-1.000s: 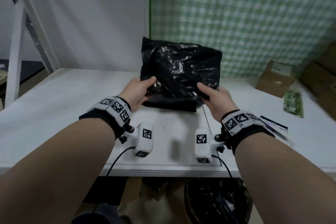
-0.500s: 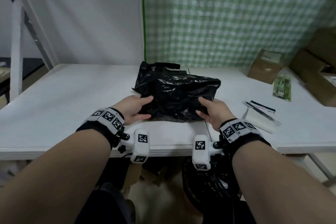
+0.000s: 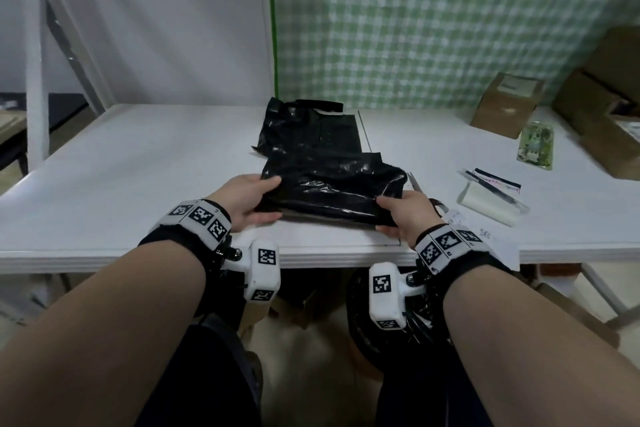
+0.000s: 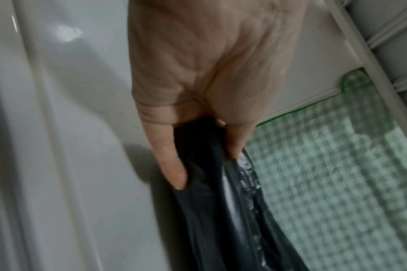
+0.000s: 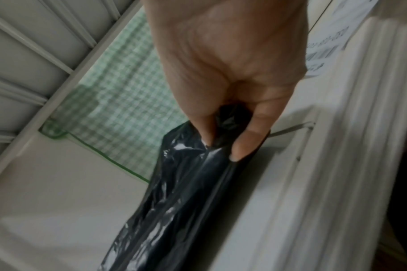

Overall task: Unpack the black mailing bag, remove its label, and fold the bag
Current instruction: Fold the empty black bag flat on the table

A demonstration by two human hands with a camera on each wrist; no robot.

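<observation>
The black mailing bag [image 3: 329,180] lies on the white table [image 3: 138,166], its near half doubled over into a thick fold. My left hand [image 3: 249,198] pinches the fold's left end, thumb on top. At the fold's right end my right hand [image 3: 401,215] pinches it the same way. The left wrist view shows the hand [image 4: 205,161] with thumb and finger clamped on the black plastic [image 4: 221,210]. The right wrist view shows the other hand [image 5: 221,144] gripping the glossy bag [image 5: 174,201]. A white printed label [image 3: 453,217] lies on the table beside my right wrist, also visible as the label [image 5: 325,47].
Two cardboard boxes [image 3: 505,104] [image 3: 606,114], a green packet [image 3: 535,146] and a pale wrapped item with a dark strip [image 3: 491,198] sit at the right. A green checked cloth [image 3: 450,21] hangs behind. A black bin bag [image 3: 381,340] is under the table's near edge.
The bag, held up off the table a second ago, has come down flat. Both hands have drawn its folded near part toward the table's front edge.
</observation>
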